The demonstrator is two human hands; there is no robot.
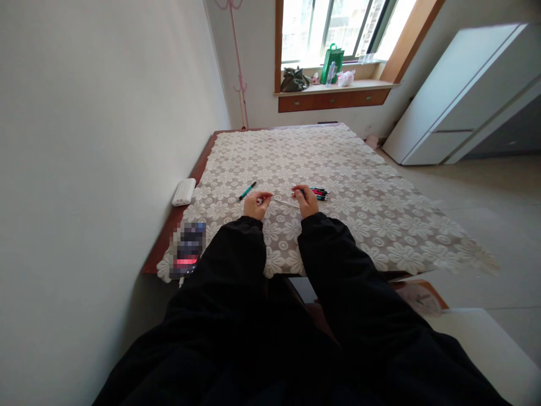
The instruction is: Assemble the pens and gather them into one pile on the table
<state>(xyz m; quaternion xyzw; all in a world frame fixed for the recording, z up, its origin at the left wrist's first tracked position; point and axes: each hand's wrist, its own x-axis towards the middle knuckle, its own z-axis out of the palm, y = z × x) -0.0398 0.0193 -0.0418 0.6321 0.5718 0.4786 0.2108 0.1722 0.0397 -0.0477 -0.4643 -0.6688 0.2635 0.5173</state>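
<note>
A thin white cord [287, 202] curves across the tablecloth between my two hands. My left hand [256, 206] is closed in a pinch, with a bit of white showing among its fingers. The cord runs under the palm side of my right hand [307, 202], whose fingers are curled; exactly how they grip it is hidden. Just beyond and beside the right hand lies a bunch of pens [320, 193], teal, red and black, partly covered by that hand. A single teal and black pen [247, 190] lies slanted past my left hand.
The table wears a lace floral tablecloth [363, 231]. At its left edge are a white box-like device [183, 192] and a phone [188, 248] with a cable plugged in. A wall runs close along the left. Below right stands a seat with a round clear object [418, 299].
</note>
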